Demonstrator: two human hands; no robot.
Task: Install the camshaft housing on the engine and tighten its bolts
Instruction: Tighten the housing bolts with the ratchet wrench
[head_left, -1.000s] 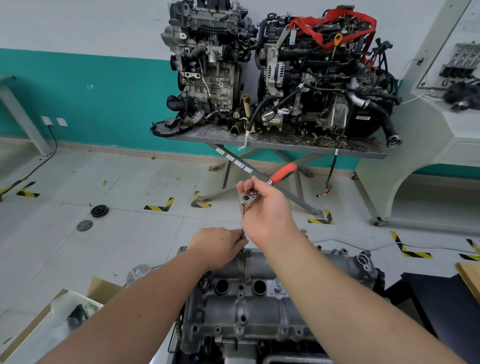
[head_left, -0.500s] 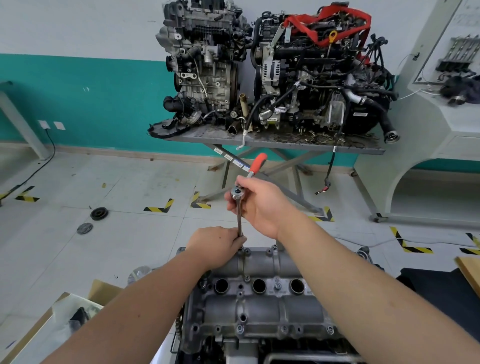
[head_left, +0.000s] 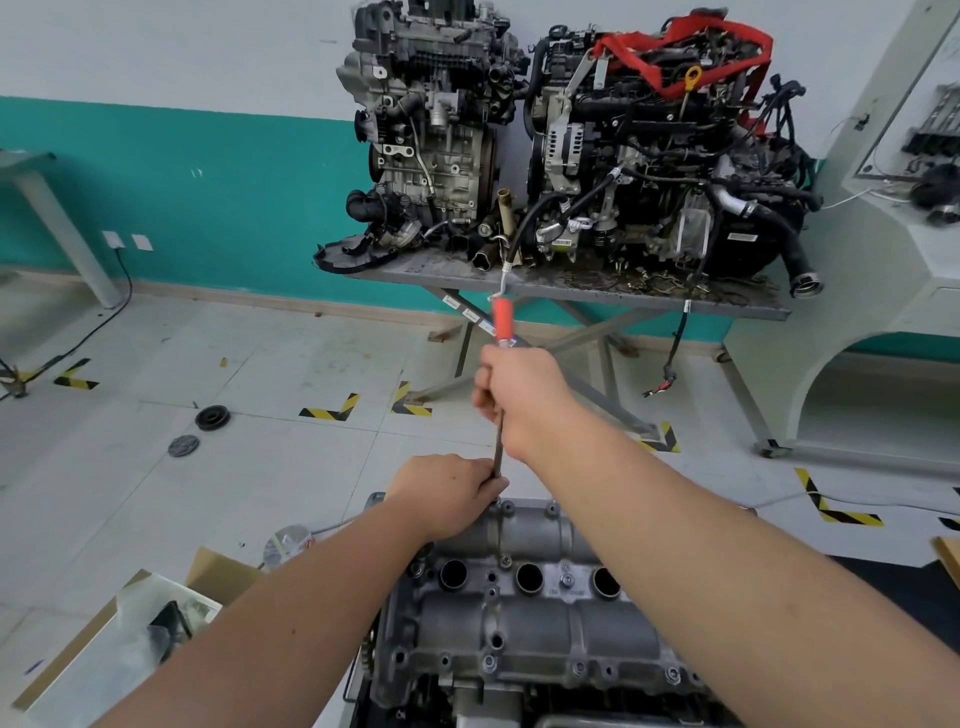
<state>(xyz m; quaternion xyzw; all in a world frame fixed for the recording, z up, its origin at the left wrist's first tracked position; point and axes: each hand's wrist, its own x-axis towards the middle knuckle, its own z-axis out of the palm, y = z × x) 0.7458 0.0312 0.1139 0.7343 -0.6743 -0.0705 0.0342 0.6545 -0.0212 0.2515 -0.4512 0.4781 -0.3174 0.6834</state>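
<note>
My right hand (head_left: 519, 395) grips the ratchet (head_left: 503, 319), left hand (head_left: 449, 493) pinches its extension (head_left: 500, 447) at camshaft housing (head_left: 519, 613)'s 12 o'clock edge; a tilt could slip the socket.

The camshaft housing (head_left: 524, 613) is dull silver-grey, its three round wells (head_left: 529, 578) black inside. The ratchet (head_left: 500, 358) has an orange-red grip over a dark steel extension bar (head_left: 500, 441). Behind, the wall (head_left: 208, 171) is white above and teal below, with a tan skirting strip. The floor (head_left: 260, 467) is pale grey-white tile, marked with yellow-and-black striped corner tape (head_left: 332, 410). Two discs (head_left: 212, 417) lie there, one black, one grey. On the grey metal table (head_left: 571, 291), one engine (head_left: 431, 124) is grey, the other (head_left: 665, 156) mostly black with a red strap (head_left: 680, 52) and a yellow dipstick loop (head_left: 691, 75). The cardboard box (head_left: 104, 639) is brown.
</note>
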